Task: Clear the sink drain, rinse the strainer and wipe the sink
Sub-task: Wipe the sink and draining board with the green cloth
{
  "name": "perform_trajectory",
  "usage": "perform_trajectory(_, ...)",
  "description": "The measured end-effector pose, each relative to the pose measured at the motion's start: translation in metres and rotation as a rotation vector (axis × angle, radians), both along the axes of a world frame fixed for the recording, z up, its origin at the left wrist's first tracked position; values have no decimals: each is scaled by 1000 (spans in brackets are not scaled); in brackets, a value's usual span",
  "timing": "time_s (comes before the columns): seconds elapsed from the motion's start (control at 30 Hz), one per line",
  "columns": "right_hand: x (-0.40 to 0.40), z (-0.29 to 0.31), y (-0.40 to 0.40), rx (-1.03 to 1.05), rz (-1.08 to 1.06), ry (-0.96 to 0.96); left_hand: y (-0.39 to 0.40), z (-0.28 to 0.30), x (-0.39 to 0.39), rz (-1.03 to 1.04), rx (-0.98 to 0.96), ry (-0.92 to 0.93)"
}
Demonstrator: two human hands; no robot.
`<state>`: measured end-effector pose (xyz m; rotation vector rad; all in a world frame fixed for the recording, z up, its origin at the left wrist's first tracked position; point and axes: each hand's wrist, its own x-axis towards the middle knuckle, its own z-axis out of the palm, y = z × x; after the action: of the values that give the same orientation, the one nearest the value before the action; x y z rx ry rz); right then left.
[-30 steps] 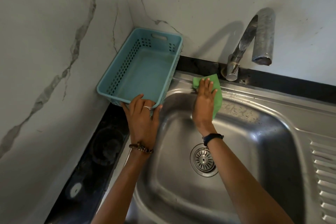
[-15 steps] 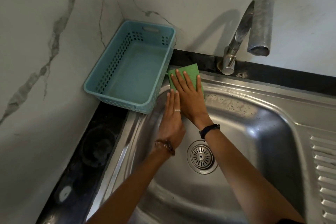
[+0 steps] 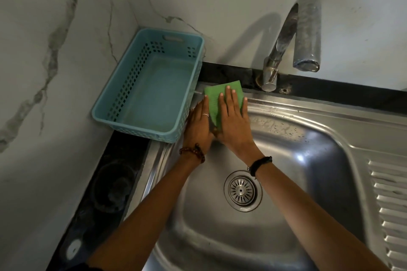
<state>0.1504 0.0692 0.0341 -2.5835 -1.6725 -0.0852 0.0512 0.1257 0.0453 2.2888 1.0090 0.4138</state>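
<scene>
A steel sink (image 3: 312,138) fills the right and lower part of the view. Its round slotted strainer (image 3: 241,190) sits in the drain at the basin's bottom. A green cloth (image 3: 214,99) lies on the sink's back left rim. My right hand (image 3: 234,123) presses flat on the cloth with straight fingers. My left hand (image 3: 199,125) lies flat beside it on the rim, fingers straight, its side against the blue basket.
An empty light blue perforated basket (image 3: 105,114) stands in the corner on the black counter (image 3: 105,193), left of the sink. A curved chrome tap (image 3: 306,28) rises behind the basin, with no water running. A ribbed draining board (image 3: 389,204) lies at the right.
My left hand left the basket's front edge and now lies on the sink rim beside the cloth. My right hand slid the cloth left along the back rim toward the corner.
</scene>
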Motion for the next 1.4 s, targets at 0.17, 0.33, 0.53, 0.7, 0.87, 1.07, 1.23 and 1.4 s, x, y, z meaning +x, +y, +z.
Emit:
perform_trajectory(0.17, -7, -2, 9, 54, 19, -67, -2, -4, 0, 21, -15, -6)
perform_trajectory(0.33, 18, 3, -8, 188, 165, -296, -2, -9, -2, -10, 55, -29)
perform_trajectory(0.53, 14, 3, -12, 70, 106, -58, -2, -8, 1, -8, 54, -39)
perform_trajectory(0.7, -9, -6, -1, -12, -47, -146, 2, -12, 5, 31, 26, -45)
perform_trajectory(0.87, -11, -5, 1, 61, -67, -271, 4, -13, 6, 67, 97, -13)
perform_trajectory(1.07, 0, -7, -2, 169, 46, -440, -1, -11, 5, 70, 135, 8)
perform_trajectory(1.23, 11, -4, -12, 179, 133, -488, 1, -6, 4, 47, 158, 36)
perform_trajectory(1.4, 7, -1, -8, -43, 108, -140, -2, -2, 3, 29, 211, 120)
